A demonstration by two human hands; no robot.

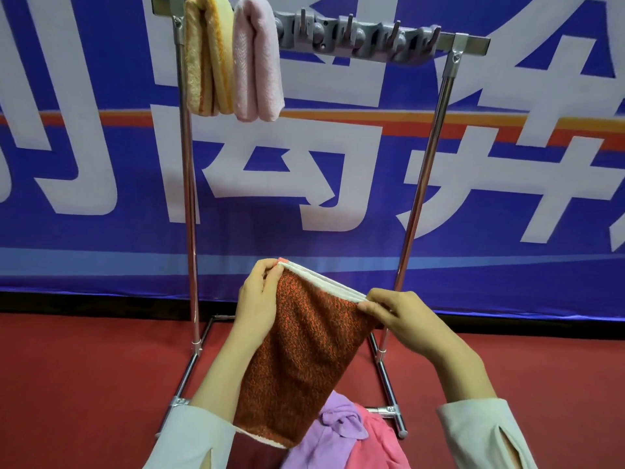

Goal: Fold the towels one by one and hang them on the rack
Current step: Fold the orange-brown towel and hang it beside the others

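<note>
Unfolded lilac towel [333,431] and pink towel [378,445] heaped nearest, awaiting turn. Rust towel [304,350] held doubled, top corners pinched by left hand [258,299] and right hand [402,319], edges aligned. Yellow towel [208,59] and pale pink towel [258,62] draped leftmost on rack [473,44], room kept rightward.

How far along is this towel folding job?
Two folded towels already hang on the rack: a yellow towel and a pink towel. The left hand and right hand hold a folded rust-red towel by its top corners. A purple towel and a rose towel lie unfolded below.
</note>
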